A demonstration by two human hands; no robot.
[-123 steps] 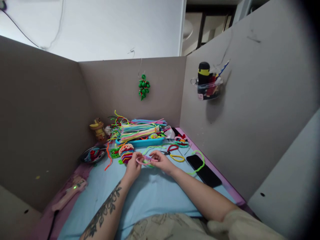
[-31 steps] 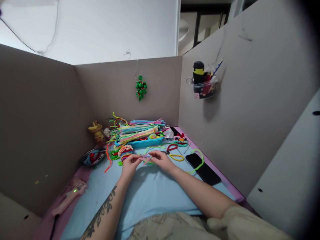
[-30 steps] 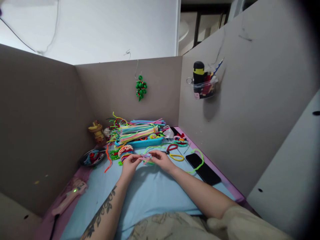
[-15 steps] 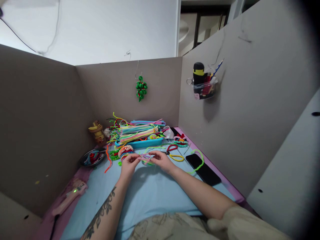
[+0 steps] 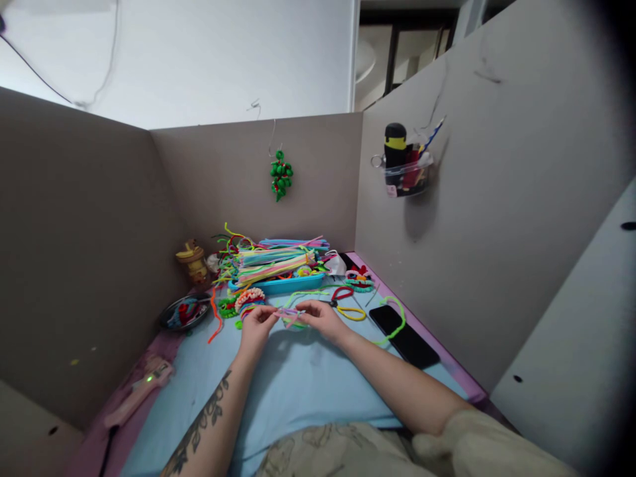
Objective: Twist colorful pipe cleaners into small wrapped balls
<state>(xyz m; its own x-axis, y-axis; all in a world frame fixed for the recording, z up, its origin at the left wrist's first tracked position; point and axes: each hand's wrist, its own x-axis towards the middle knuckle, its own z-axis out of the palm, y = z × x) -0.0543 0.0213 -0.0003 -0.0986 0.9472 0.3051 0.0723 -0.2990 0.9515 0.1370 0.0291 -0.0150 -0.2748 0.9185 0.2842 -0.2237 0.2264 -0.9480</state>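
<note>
Between my two hands is a small piece of pink, lilac and pale green pipe cleaners (image 5: 289, 315), held just above the blue cloth. My left hand (image 5: 259, 324) pinches its left side between thumb and forefinger. On the other side my right hand (image 5: 322, 319) grips it with closed fingertips, which hide part of it. Just behind my left hand lie a stack of colourful pipe-cleaner rings (image 5: 250, 299) and a green fuzzy piece (image 5: 228, 307). Scissors with red and yellow handles (image 5: 350, 313) rest beyond my right hand.
A blue tray (image 5: 285, 286) heaped with pipe cleaners (image 5: 273, 262) stands at the back. To the right lies a black phone (image 5: 405, 336) under a green pipe cleaner (image 5: 400, 322). At left are a dark bowl (image 5: 166, 324), a cup (image 5: 193, 266) and a pink device (image 5: 139, 392). Grey panels enclose the table.
The pink and lilac strands between my fingers have shifted slightly, and a pink end now points down to the right. Both hands stay in nearly the same place.
</note>
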